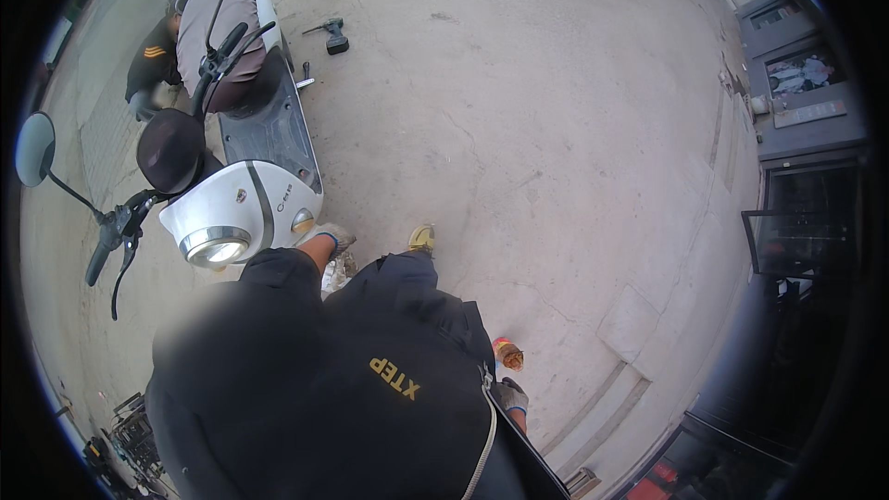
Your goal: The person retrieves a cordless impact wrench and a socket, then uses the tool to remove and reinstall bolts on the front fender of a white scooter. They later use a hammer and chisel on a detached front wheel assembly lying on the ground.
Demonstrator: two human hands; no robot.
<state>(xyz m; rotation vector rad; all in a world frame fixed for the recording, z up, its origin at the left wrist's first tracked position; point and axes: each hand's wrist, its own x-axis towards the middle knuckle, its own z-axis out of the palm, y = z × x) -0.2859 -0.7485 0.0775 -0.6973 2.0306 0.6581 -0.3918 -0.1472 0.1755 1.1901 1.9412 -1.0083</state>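
A white electric scooter (236, 208) stands at the left, its round headlight toward me. My left hand (335, 238), in a pale glove with a blue cuff, is beside the lower edge of the scooter's front panel. Its fingers are too small and partly hidden to tell whether they grip anything. Just below it a pale crumpled-looking thing (339, 273) shows, partly covered by my clothes. My right hand (512, 395), also gloved, is low by my right side, close to a red and yellow container (507, 353) with brown contents on the ground. What that hand's fingers do is unclear.
A cordless drill (333, 38) lies on the concrete beyond the scooter. Another person (153, 69) crouches at the scooter's far left side. The scooter's mirror (36, 149) and handlebar (116, 231) stick out leftward. A dark doorway (806, 222) and a step (597, 417) lie at right.
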